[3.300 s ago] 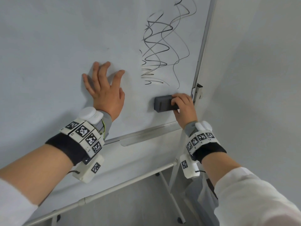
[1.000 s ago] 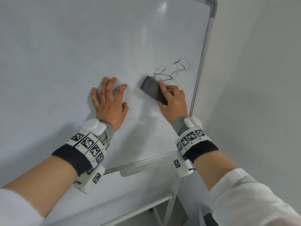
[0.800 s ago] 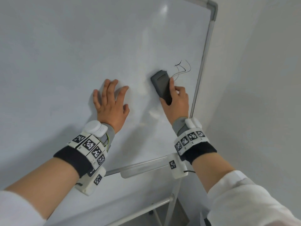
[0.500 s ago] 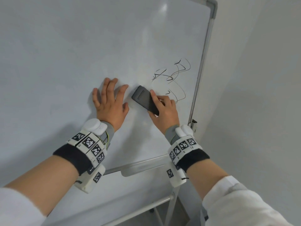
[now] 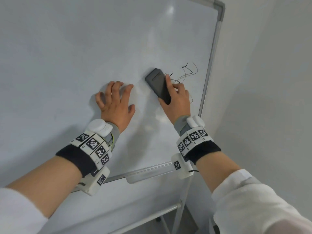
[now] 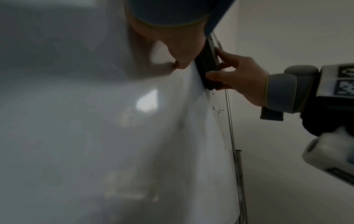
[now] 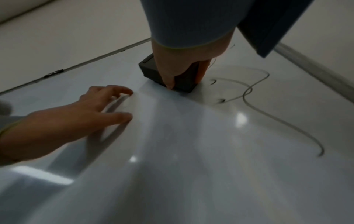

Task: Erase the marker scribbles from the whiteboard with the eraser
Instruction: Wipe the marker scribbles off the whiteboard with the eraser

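Note:
My right hand (image 5: 175, 97) grips a dark grey eraser (image 5: 157, 85) and presses it flat against the whiteboard (image 5: 84, 48), tilted up to the left. Thin black marker scribbles (image 5: 187, 74) lie just right of the eraser, near the board's right frame. A loose tail of line (image 7: 277, 121) runs below them. My left hand (image 5: 114, 100) rests with spread fingers on the board, left of the eraser. In the left wrist view the eraser (image 6: 207, 63) shows edge-on between the thumb and fingers of my right hand (image 6: 235, 77). The right wrist view shows the eraser (image 7: 168, 74) under my fingers.
The board's metal frame (image 5: 209, 65) runs down the right side, close to a white wall (image 5: 270, 81). A tray rail (image 5: 152, 173) runs along the bottom edge. Stand legs (image 5: 177, 217) show below.
The eraser has swept up and to the right from beside my left hand. The scribbles are far fewer than at the start. My left hand has stayed in place on the board.

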Available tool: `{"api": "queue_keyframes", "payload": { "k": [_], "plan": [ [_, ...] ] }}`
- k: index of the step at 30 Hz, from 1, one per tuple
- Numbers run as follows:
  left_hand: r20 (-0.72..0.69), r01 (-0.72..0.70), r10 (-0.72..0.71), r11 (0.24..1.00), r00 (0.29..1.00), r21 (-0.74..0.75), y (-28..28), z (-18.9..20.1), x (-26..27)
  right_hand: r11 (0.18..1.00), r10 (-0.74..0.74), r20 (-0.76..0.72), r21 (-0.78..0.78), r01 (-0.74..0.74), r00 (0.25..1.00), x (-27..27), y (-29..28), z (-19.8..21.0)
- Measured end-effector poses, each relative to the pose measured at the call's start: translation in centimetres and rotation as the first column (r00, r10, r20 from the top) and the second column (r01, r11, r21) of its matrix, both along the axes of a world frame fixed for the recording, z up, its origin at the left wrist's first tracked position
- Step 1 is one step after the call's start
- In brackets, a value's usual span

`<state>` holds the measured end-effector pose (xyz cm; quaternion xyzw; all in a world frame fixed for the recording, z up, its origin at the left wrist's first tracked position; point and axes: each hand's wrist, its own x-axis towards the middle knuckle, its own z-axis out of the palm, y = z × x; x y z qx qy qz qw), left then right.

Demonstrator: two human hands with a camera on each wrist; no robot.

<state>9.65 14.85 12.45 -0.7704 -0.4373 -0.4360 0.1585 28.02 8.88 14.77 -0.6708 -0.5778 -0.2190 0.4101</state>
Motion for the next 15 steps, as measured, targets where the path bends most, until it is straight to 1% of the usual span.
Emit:
{"api": "queue_keyframes", "payload": {
  "k": [3, 4, 6, 8, 11, 13, 14, 15],
  "plan": [
    [-0.017, -0.011, 0.01, 0.999, 1.0, -0.032, -0.2, 0.7, 0.0, 0.999, -0.05, -0.164, 0.004, 0.051, 0.985, 2.4, 0.3, 1.8],
    [-0.022, -0.012, 0.012, 0.999, 1.0, -0.042, -0.2, 0.9, 0.1, 0.997, -0.073, -0.201, 0.013, 0.077, 0.977, 2.8, 0.3, 2.2],
    [-0.022, -0.013, 0.012, 0.998, 1.0, -0.055, -0.1, 1.3, 0.1, 0.994, -0.107, -0.224, -0.003, 0.11, 0.969, 2.5, 0.1, 2.4],
    [-0.011, -0.008, 0.007, 0.999, 1.0, -0.051, 0.0, 1.8, 0.4, 0.995, -0.104, -0.198, -0.032, 0.1, 0.975, 1.2, 0.0, 1.9],
    [-0.003, -0.004, 0.004, 0.999, 1.0, -0.044, 0.1, 2.5, 0.7, 0.998, -0.037, -0.079, -0.051, 0.033, 0.996, -1.1, 0.1, 0.6],
    [-0.003, -0.004, 0.004, 0.999, 1.0, -0.042, 0.1, 2.9, 0.9, 0.998, -0.023, -0.005, -0.052, 0.023, 1.0, -1.2, 0.0, 0.9],
    [-0.007, -0.007, 0.006, 0.999, 1.0, -0.04, 0.1, 3.2, 0.9, 0.998, -0.026, 0.011, -0.052, 0.027, 1.0, -0.8, 0.0, 1.3],
    [-0.014, -0.013, 0.012, 0.999, 1.0, -0.039, 0.2, 3.4, 0.9, 0.998, -0.04, -0.005, -0.049, 0.039, 0.999, 0.0, 0.0, 1.9]
  ]
}}
